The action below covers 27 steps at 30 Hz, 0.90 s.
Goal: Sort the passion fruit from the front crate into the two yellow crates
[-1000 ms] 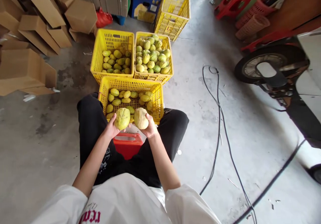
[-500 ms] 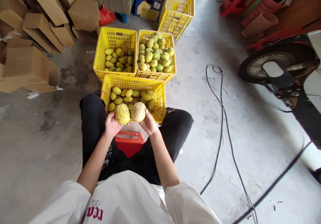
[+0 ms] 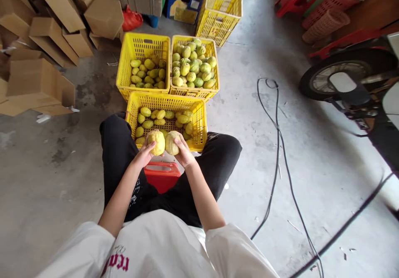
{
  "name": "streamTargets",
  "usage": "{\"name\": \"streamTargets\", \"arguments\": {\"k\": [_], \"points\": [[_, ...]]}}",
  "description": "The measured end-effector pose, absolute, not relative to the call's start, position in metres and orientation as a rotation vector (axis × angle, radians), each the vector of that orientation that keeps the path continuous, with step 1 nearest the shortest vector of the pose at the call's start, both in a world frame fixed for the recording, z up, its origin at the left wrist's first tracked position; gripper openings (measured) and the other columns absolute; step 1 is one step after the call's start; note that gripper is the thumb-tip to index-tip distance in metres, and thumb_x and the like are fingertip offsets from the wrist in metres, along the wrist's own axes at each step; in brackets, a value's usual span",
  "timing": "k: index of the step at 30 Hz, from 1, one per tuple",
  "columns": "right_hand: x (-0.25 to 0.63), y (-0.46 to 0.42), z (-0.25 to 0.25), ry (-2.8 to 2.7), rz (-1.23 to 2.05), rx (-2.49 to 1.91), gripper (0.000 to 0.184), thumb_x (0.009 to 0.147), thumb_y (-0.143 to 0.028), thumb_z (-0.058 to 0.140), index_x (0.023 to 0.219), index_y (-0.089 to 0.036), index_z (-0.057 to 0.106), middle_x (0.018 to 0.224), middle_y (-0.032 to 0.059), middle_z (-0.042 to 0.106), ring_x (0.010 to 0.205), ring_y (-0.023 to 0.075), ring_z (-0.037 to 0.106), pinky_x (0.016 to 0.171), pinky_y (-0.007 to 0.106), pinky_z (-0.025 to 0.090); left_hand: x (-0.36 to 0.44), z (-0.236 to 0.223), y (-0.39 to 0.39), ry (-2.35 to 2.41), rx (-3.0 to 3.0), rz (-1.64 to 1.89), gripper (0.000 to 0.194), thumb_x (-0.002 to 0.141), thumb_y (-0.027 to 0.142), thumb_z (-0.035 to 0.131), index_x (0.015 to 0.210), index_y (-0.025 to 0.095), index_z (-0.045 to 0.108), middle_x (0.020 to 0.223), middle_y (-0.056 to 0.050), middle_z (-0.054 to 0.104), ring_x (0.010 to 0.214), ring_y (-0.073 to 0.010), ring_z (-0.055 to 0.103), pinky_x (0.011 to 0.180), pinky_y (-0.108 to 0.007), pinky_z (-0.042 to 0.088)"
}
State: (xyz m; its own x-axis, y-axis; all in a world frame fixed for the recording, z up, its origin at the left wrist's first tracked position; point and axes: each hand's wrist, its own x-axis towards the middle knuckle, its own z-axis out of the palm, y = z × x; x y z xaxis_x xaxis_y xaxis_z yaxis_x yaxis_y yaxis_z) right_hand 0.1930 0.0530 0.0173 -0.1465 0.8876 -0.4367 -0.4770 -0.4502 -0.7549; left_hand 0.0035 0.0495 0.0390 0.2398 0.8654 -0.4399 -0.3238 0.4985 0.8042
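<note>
the left hand [image 3: 146,152] is closed around a yellow fruit [image 3: 158,143], its thumb laid across the near side. the right hand [image 3: 185,153] grips a pale fruit [image 3: 171,143] in the same way, thumb on top and turned inward. both fruits are held up a little below the middle of the frame, left of centre, side by side and so close that i cannot tell if they touch. from this view they overlap the near edge of the front crate [image 3: 131,109], a yellow one with a loose scatter of fruit on its slotted bottom.

just beyond it, in the upper middle of the frame, are two more yellow crates. the left crate [image 3: 131,45] is partly filled with fruit, and the right crate [image 3: 195,91] is heaped fuller, with greener ones among them. another yellow crate, the far crate [image 3: 215,30], is at the top of the frame, beside a blue box [image 3: 183,3].

below the hands, between two black trouser legs, there is a red plastic thing [image 3: 162,181]. cardboard boxes [image 3: 104,18] crowd the upper left. a black cable [image 3: 286,166] loops over the grey floor [image 3: 243,186] at right, and a wheel [image 3: 322,80] shows near the right edge.
</note>
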Motion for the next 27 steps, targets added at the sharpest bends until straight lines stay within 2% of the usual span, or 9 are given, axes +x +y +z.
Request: {"name": "streamTargets", "arguments": {"k": [4,6,8,11,14,18,20,23,27], "points": [[0.194,0.058,0.026,-0.529,1.742,-1.156,0.050,0.089,-0.055,0.077,0.132,-0.031,0.068,0.138,0.0079,0.080,0.143,0.0355,0.071,0.111,0.048,0.067,0.003,0.039,0.051,1.075,0.605,0.877,0.083,0.088,0.067,0.075,0.162,0.031,0.062,0.153,-0.013,0.074,0.141,-0.0373,0.070,0.106,-0.054,0.069],[0.197,0.060,0.029,-0.527,1.797,-1.156,0.050,0.092,-0.053,0.065,0.136,-0.029,0.068,0.141,0.0104,0.080,0.146,0.0383,0.070,0.109,0.053,0.067,0.002,0.039,0.052,1.102,0.578,0.862,0.080,0.095,0.069,0.058,0.163,0.027,0.060,0.150,-0.015,0.075,0.141,-0.0375,0.072,0.108,-0.057,0.068],[0.202,0.061,0.031,-0.556,1.852,-1.124,0.058,0.091,-0.053,0.060,0.143,-0.028,0.067,0.144,0.0124,0.079,0.148,0.0408,0.068,0.109,0.058,0.067,0.000,0.039,0.053,1.123,0.575,0.873,0.079,0.096,0.068,0.052,0.162,0.025,0.060,0.146,-0.016,0.077,0.141,-0.0384,0.072,0.109,-0.060,0.067],[0.208,0.059,0.029,-0.614,1.856,-1.052,0.067,0.084,-0.056,0.071,0.145,-0.028,0.067,0.144,0.0124,0.079,0.147,0.0411,0.069,0.112,0.059,0.066,-0.001,0.038,0.054,1.152,0.596,0.922,0.072,0.095,0.066,0.056,0.157,0.028,0.062,0.148,-0.016,0.076,0.142,-0.0396,0.072,0.109,-0.064,0.067],[0.208,0.056,0.024,-0.612,1.827,-1.014,0.068,0.078,-0.059,0.087,0.135,-0.027,0.073,0.133,0.0123,0.082,0.142,0.0399,0.072,0.113,0.055,0.066,0.000,0.035,0.053,1.136,0.620,0.966,0.071,0.093,0.066,0.070,0.155,0.032,0.064,0.154,-0.015,0.073,0.144,-0.0400,0.071,0.108,-0.062,0.068],[0.201,0.053,0.019,-0.570,1.827,-1.003,0.076,0.070,-0.066,0.101,0.130,-0.026,0.077,0.122,0.0117,0.083,0.137,0.0394,0.075,0.111,0.053,0.067,0.003,0.030,0.051,1.073,0.616,0.998,0.100,0.068,0.069,0.096,0.155,0.030,0.067,0.145,-0.014,0.078,0.141,-0.0417,0.073,0.105,-0.054,0.070],[0.197,0.052,0.019,-0.567,1.840,-1.001,0.083,0.067,-0.068,0.103,0.134,-0.028,0.076,0.126,0.0118,0.083,0.137,0.0391,0.075,0.110,0.053,0.068,0.003,0.028,0.049,1.075,0.592,1.000,0.106,0.061,0.069,0.099,0.153,0.027,0.068,0.133,-0.014,0.081,0.136,-0.0418,0.075,0.103,-0.052,0.070],[0.195,0.052,0.025,-0.586,1.877,-0.990,0.091,0.066,-0.067,0.104,0.143,-0.030,0.072,0.139,0.0121,0.080,0.139,0.0384,0.073,0.111,0.054,0.068,0.004,0.025,0.046,1.108,0.583,0.984,0.101,0.061,0.063,0.100,0.149,0.024,0.069,0.118,-0.012,0.083,0.125,-0.0389,0.079,0.098,-0.048,0.070],[0.197,0.051,0.035,-0.617,1.865,-0.972,0.097,0.066,-0.052,0.104,0.153,-0.036,0.065,0.151,0.0080,0.075,0.140,0.0343,0.072,0.120,0.054,0.063,0.007,0.022,0.045,1.136,0.633,0.989,0.095,0.062,0.055,0.102,0.146,0.025,0.067,0.119,-0.009,0.082,0.116,-0.0326,0.080,0.094,-0.042,0.068]]}}
